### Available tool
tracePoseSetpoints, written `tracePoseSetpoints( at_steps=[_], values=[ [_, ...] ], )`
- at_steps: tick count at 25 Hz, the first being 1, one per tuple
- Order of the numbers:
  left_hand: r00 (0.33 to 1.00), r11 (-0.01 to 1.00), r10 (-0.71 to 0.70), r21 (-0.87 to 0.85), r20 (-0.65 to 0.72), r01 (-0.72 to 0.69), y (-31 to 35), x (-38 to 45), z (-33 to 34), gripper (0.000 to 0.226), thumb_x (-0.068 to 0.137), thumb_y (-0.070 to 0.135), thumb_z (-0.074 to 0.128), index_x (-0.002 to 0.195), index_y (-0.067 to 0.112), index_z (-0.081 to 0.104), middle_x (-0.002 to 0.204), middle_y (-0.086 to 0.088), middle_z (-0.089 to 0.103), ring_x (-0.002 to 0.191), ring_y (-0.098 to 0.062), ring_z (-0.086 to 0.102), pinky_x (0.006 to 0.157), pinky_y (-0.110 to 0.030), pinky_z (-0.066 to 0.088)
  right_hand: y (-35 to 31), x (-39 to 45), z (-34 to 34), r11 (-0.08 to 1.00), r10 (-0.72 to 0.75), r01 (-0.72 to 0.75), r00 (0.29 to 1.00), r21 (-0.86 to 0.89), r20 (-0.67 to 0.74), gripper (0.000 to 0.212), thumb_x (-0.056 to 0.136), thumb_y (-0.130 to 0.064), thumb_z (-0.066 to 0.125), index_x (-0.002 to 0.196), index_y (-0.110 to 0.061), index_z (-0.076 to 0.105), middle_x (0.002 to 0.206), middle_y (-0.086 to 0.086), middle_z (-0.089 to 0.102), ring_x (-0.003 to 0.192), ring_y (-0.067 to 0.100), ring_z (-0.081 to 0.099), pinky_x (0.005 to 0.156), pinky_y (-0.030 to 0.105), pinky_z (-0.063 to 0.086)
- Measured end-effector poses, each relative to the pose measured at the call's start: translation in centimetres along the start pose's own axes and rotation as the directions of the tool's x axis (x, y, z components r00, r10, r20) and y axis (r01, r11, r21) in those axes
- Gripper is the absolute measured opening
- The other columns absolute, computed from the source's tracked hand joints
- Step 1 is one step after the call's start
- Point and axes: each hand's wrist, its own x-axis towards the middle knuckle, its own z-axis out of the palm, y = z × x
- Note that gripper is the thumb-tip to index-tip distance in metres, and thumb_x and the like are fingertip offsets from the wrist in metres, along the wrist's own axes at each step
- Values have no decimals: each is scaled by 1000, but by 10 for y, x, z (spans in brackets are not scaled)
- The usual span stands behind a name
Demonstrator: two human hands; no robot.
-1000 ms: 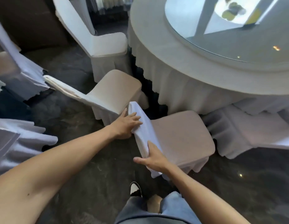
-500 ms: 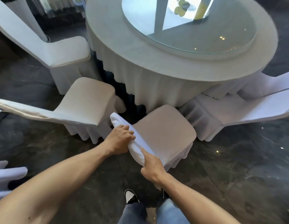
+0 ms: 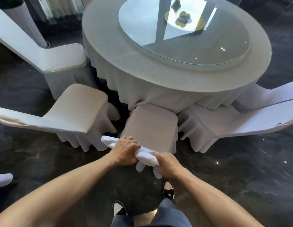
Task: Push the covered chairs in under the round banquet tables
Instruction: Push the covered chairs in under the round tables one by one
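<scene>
A white covered chair (image 3: 150, 123) stands in front of me, its seat's far edge touching the cloth of the round banquet table (image 3: 142, 69). My left hand (image 3: 126, 149) grips the top of the chair's back near its left end. My right hand (image 3: 167, 163) grips the same top edge at its right end. The chair's legs are hidden under its cover.
Another covered chair (image 3: 76, 112) stands to the left, a third (image 3: 44, 53) at the far left, and one more (image 3: 232, 122) to the right. A glass turntable (image 3: 183, 30) lies on the table. The floor is dark polished stone, and my shoes (image 3: 168, 189) are just behind the chair.
The chair has slid toward the table and turned square to it, so its seat now meets the tablecloth. Both hands stayed on the chair back and moved with it.
</scene>
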Motion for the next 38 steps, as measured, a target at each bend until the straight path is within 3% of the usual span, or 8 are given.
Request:
tracePoseSetpoints(
  at_steps=[4,6,9,13,23,30,34,38],
  values=[
    [995,989,-105,-103,2,104,20,36,5,41,60,55,67,92,28,66,88,7,56,80,-15,50,67,-29,38,69,16,-32,997,-62,61,998,-56,-22,66,76,-12,66,137,-34,50,120,3,68,109,28,63,89,37,50],
    [977,968,-197,-139,81,207,26,56,16,44,65,47,72,107,34,64,102,9,55,88,-12,53,75,-31,45,107,24,-46,992,-86,86,996,-96,-1,67,75,-12,63,138,-33,50,121,2,68,110,29,62,88,36,48],
    [913,919,-335,-136,232,371,52,88,22,32,73,30,64,104,36,64,101,9,66,95,-15,64,75,-35,47,154,30,-64,984,-94,95,996,-149,10,65,76,-15,62,137,-35,50,122,0,67,111,29,62,87,36,47],
    [929,945,-321,1,184,326,111,141,25,22,77,40,60,97,32,62,92,5,71,88,-24,66,67,-34,39,221,31,-97,961,-100,98,995,-258,6,55,75,-24,61,129,-33,55,119,-1,69,108,27,64,85,37,47],
    [963,962,-214,-134,166,237,224,242,26,28,83,39,57,107,28,66,99,-1,72,92,-27,65,70,-32,37,350,23,-166,919,20,-32,999,-392,-34,37,64,-29,72,99,-31,63,93,-9,72,87,19,69,74,37,54],
    [948,944,-225,-192,225,269,236,245,25,26,81,38,59,106,29,63,96,1,71,91,-25,65,68,-30,37,363,16,-160,925,28,-46,998,-377,-54,41,68,-28,76,108,-30,68,106,-8,72,97,17,67,81,34,53],
    [926,910,-150,-318,347,267,219,239,11,30,82,47,64,107,30,63,99,4,69,90,-22,63,70,-30,40,350,22,-183,939,205,-141,962,-313,181,28,72,-27,62,98,-36,66,103,-11,71,88,16,64,79,38,56],
    [906,887,-145,-354,398,297,176,217,-9,57,89,56,62,137,26,56,134,5,61,115,-18,59,89,-31,46,304,41,-213,926,313,-169,846,-339,433,54,74,-5,61,127,-18,61,125,5,63,107,25,59,94,40,51]
  ],
)
